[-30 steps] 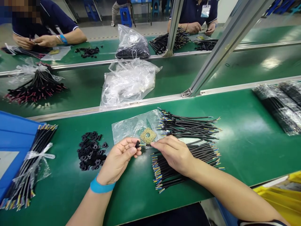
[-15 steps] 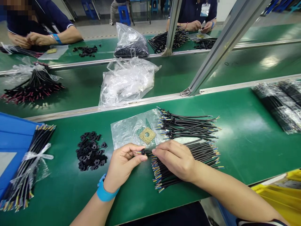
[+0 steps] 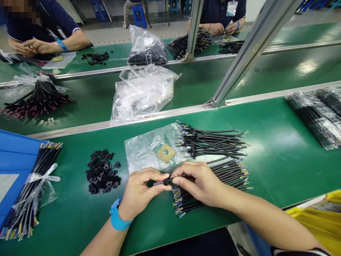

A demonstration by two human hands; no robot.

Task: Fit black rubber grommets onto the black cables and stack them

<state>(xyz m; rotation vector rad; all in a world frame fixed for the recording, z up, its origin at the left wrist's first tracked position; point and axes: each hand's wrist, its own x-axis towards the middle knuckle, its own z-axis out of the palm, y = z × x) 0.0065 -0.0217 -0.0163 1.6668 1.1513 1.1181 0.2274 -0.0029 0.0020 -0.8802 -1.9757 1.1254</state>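
Note:
My left hand pinches a small black grommet-like part between thumb and fingertips. Coloured wire ends stick out of it to the left. Close against it, my right hand is closed on the black cable that runs through this part; most of that cable is hidden by the fingers. Under and beside the right hand lies a row of black cables with stripped coloured ends. Behind it is a pile of cables with black parts on their left ends. Loose black parts are heaped left of my left hand.
A tan sponge with a hole rests on a clear plastic bag. A tied cable bundle leans by a blue bin. Wrapped bundles lie right. Beyond the metal frame, two other people work with their hands.
Both hands have come slightly down and to the right with the cable. My right fingers have closed in on the black part, and the right thumb now shows below the cable.

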